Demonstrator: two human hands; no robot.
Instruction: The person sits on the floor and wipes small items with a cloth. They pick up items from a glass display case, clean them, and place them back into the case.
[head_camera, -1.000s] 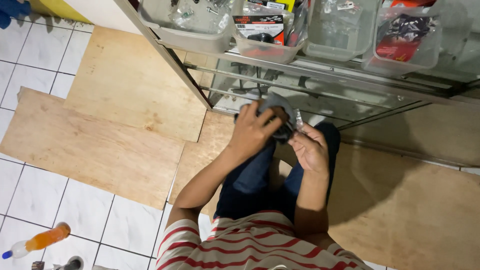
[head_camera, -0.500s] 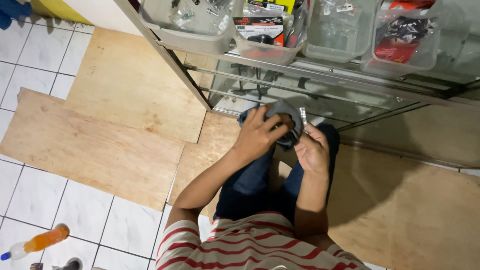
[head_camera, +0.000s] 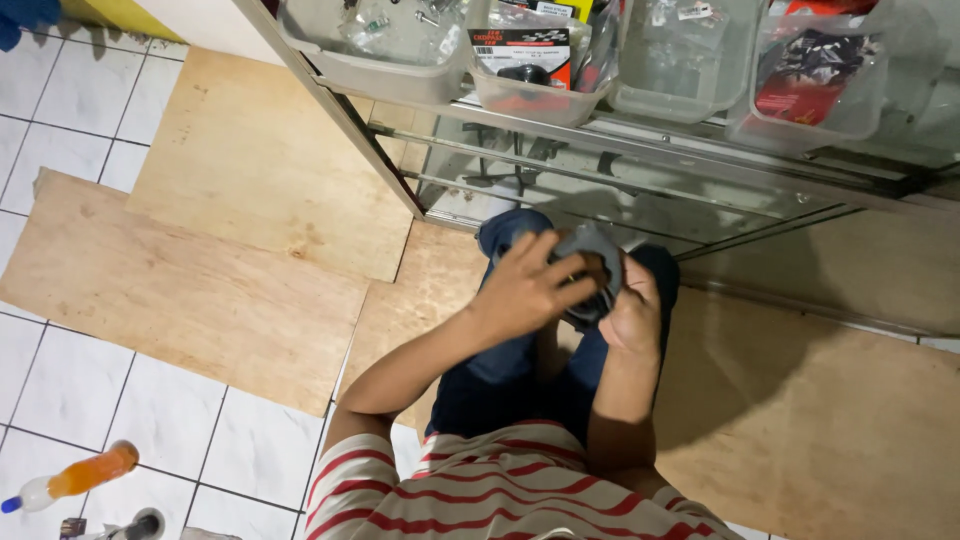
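Note:
Both my hands meet above my knees on a small dark grey round part (head_camera: 594, 266). My left hand (head_camera: 527, 284) lies over its left side with the fingers curled across it. My right hand (head_camera: 632, 315) cups it from below and from the right. Much of the part is hidden by my fingers, so its exact shape is unclear. I wear blue jeans (head_camera: 505, 358) and a red and white striped shirt (head_camera: 500, 495).
A metal shelf rack (head_camera: 640, 150) stands right in front, carrying clear plastic bins (head_camera: 385, 60) of small parts and packets. Plywood sheets (head_camera: 190, 270) cover the white tiled floor (head_camera: 60, 370). A bottle of orange liquid (head_camera: 75, 477) lies at the lower left.
The small metal piece seen upright in my right hand half a second ago is out of sight. My left hand has spread further over the grey part, and both hands have shifted slightly lower.

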